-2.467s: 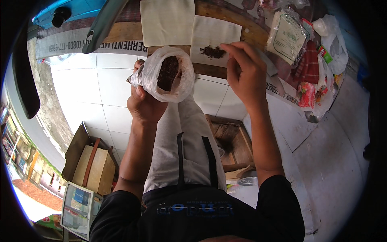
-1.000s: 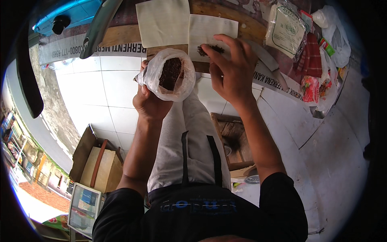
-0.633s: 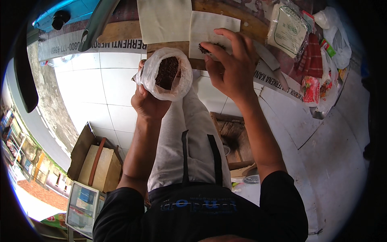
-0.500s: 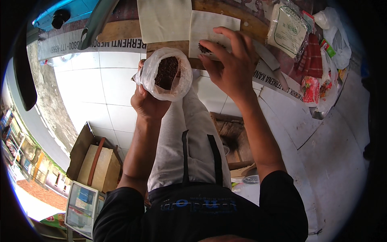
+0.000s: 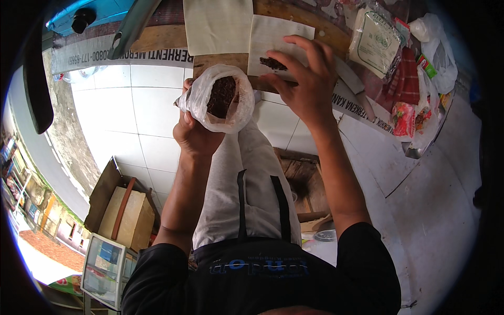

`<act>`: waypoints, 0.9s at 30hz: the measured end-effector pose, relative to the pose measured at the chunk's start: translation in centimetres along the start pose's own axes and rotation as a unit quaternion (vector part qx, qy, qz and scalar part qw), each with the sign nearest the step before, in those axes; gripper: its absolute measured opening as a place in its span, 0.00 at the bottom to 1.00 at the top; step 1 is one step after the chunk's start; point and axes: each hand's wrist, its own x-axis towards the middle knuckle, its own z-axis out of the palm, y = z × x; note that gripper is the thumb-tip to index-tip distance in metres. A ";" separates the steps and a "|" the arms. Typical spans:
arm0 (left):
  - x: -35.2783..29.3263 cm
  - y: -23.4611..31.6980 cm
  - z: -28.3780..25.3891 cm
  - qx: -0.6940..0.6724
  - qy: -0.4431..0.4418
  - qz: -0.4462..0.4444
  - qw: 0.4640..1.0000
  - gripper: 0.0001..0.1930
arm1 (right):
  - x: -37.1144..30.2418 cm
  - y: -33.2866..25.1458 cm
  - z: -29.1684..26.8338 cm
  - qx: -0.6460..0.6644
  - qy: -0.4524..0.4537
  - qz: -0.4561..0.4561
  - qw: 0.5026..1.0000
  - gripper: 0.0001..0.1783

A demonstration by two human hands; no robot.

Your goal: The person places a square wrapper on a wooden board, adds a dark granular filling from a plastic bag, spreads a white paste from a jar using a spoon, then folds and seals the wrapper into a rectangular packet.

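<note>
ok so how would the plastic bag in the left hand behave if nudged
The plastic bag is probably floppy, since it looks thin and creased. Its loose dark shreds could spill if it tips, since the bag gapes open.

Black T-shirt (image 5: 294, 294), short sleeves (image 5: 362, 249), blue lettering (image 5: 237, 266) across the front, pale grey trousers (image 5: 261, 205), two narrow black strips (image 5: 282, 210)

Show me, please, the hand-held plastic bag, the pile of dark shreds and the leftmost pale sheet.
Plastic bag (image 5: 245, 105), head view: the right side of its rim.
Pile of dark shreds (image 5: 272, 63), head view: its middle.
Leftmost pale sheet (image 5: 218, 27), head view: its visible middle.
</note>
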 end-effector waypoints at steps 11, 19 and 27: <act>-0.1 -0.1 0.1 0.008 0.012 0.005 1.000 0.46 | 0.1 1.0 0.2 -0.042 0.031 -0.028 0.998 0.22; 0.3 -0.2 0.2 0.003 -0.006 0.001 1.000 0.45 | 0.2 0.6 0.7 -0.031 0.035 -0.015 0.999 0.20; 0.6 -0.2 0.3 -0.013 0.013 0.000 1.000 0.44 | -0.6 0.1 -0.4 -0.028 0.023 0.000 0.999 0.17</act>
